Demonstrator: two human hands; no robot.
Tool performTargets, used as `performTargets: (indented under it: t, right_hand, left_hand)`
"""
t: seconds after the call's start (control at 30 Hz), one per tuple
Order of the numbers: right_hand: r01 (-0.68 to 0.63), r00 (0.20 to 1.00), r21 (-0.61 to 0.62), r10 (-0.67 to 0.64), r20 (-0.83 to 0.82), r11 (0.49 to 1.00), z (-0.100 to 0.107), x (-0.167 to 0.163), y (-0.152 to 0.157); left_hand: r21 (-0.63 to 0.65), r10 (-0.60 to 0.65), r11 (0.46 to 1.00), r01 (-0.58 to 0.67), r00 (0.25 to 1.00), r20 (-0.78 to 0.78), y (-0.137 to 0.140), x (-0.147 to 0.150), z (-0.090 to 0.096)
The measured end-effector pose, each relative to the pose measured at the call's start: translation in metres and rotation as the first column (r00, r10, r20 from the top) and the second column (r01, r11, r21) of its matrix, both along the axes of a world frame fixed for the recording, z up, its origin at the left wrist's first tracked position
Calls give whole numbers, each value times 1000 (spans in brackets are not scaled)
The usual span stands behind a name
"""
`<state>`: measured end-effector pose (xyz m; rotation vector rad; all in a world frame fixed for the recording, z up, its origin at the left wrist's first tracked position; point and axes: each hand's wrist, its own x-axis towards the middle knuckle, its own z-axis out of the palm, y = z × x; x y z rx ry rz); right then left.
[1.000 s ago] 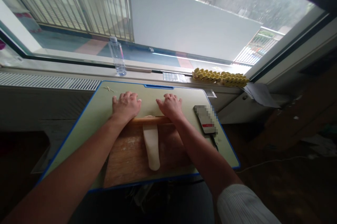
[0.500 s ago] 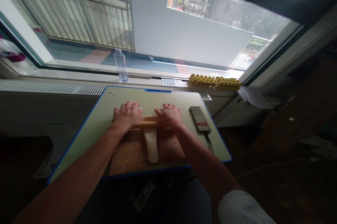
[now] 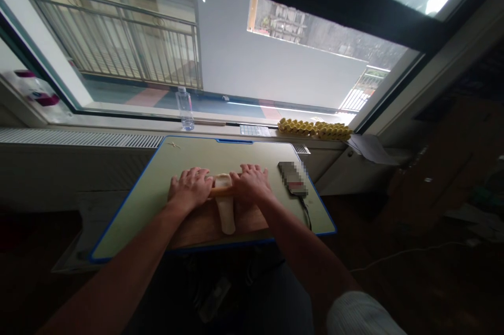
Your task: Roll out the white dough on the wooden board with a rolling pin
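Observation:
A wooden rolling pin (image 3: pixel 221 192) lies crosswise over a long, pale strip of dough (image 3: pixel 226 217). My left hand (image 3: pixel 191 185) presses on the pin's left part, and my right hand (image 3: pixel 251 181) on its right part, palms down with fingers reaching over. Most of the pin's length is hidden under the hands. Part of the strip shows beyond the pin, and a longer, round-ended part extends toward me. Beneath them is a brown wooden board (image 3: pixel 199 232), its sides partly covered by my forearms.
The board rests on a small blue-edged table (image 3: pixel 153 182). At its right lies a blurred-out phone (image 3: pixel 293 180) with a cable; thin scraps (image 3: pixel 174 145) lie far left. On the windowsill stand a clear bottle (image 3: pixel 185 110) and yellow egg cartons (image 3: pixel 315 128).
Both hands have drawn the rolling pin toward me along the dough, so more of the strip shows beyond it. The camera view has tilted up slightly.

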<state>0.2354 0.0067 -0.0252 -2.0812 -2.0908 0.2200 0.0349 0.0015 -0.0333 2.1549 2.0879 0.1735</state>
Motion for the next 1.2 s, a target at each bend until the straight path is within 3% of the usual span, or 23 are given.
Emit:
performTargets:
  t: [0.33,0.63,0.93,1.2]
  right_hand:
    - [-11,1000,15,11,13,1000,-1,1,-12]
    - [26,999,-23,-27,-33,999,0,0,3]
    - [32,997,-77,-37,-67,997,7,0,14]
    - [37,997,-32,-39,-71,999,1,1,24]
  left_hand:
    - [46,-28,998,30,999,-29,-14,2,5]
    - [-17,13,1000,-13,1000,8,8,0,-3]
    - [-59,-9,998,10,1000,5,23,0,4]
    - [-72,0,997,2,1000,30,31,1,7]
